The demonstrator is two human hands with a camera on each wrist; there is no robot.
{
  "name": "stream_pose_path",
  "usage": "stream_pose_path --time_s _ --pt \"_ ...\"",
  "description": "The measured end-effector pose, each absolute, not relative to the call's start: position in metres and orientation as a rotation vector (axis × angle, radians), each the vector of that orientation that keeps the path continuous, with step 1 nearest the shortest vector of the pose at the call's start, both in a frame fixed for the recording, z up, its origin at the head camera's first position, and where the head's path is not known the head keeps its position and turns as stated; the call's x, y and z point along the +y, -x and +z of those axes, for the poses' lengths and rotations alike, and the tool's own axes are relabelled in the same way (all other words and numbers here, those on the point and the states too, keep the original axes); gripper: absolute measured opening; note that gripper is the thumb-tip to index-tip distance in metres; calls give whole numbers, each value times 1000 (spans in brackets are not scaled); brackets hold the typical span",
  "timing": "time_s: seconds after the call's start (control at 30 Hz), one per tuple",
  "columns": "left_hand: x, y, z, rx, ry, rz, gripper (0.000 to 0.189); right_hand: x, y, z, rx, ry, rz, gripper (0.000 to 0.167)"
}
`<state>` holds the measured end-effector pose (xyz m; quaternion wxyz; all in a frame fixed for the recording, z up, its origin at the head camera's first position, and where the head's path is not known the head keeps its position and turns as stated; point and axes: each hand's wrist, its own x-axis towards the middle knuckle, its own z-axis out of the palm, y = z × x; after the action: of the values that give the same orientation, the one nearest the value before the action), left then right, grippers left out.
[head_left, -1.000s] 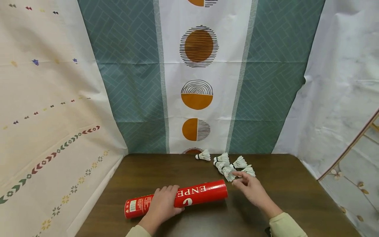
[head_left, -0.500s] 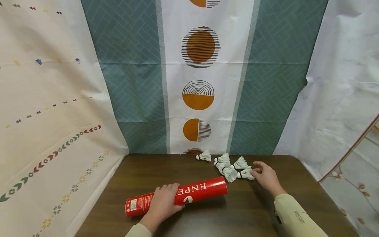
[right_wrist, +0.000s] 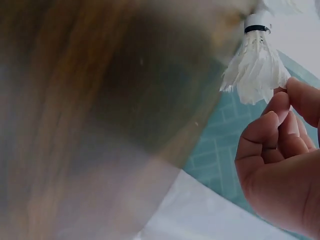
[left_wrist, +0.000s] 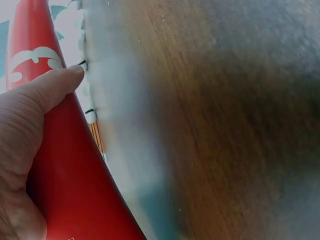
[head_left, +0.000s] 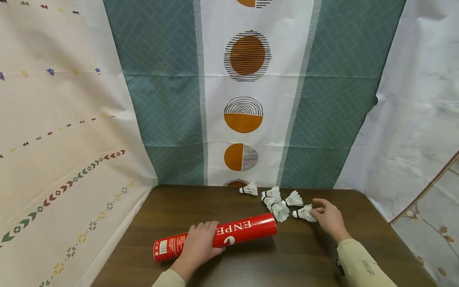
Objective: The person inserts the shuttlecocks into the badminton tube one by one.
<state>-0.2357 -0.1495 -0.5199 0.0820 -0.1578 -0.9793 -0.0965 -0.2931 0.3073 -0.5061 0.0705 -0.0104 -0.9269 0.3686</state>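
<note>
My left hand [head_left: 201, 248] grips a red tube [head_left: 247, 230] with white lettering around its middle. The tube lies slanted, its right end farther back on the table. In the left wrist view the thumb [left_wrist: 62, 85] presses along the red surface. My right hand [head_left: 330, 220] pinches the feather edge of a white shuttlecock [head_left: 303, 213] between thumb and finger. That shuttlecock's cork, banded in black, points left. In the right wrist view only the feather rim of the shuttlecock [right_wrist: 255, 70] meets the fingertips; the other fingers are curled.
Several more shuttlecocks [head_left: 276, 206] lie in a cluster beyond the tube's right end, some overlapping. A lone shuttlecock [head_left: 249, 188] rests near the back edge of the dark wooden table [head_left: 193, 207]. Patterned cloths [head_left: 247, 131] hang behind and at both sides.
My right hand has moved right from over the cluster to the rightmost shuttlecock, pinched it, and drawn it slightly away from the others. The left hand keeps its grip on the tube.
</note>
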Motion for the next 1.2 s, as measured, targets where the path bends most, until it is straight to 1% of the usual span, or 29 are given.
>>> stream_pose_path --time_s 0.23,0.37,0.5,0.73,1.07,1.2 --pt "-149 237 -517 -2943 449 -317 81 319 266 -487 -2782 56 1254 61" --pt "-150 235 -515 -2930 443 -332 80 309 254 -476 -2766 4 1323 63" --pt "-150 235 -513 -2899 449 -332 79 289 245 -467 -2714 -67 1467 62" --pt "-149 234 -513 -2903 466 -336 78 256 243 -462 -2646 -202 1638 61" --pt "-150 233 -514 -2918 471 -340 79 215 249 -474 -2589 -352 1868 62" --pt "-148 232 -513 -2912 463 -342 78 204 248 -478 -2569 -343 1947 59"
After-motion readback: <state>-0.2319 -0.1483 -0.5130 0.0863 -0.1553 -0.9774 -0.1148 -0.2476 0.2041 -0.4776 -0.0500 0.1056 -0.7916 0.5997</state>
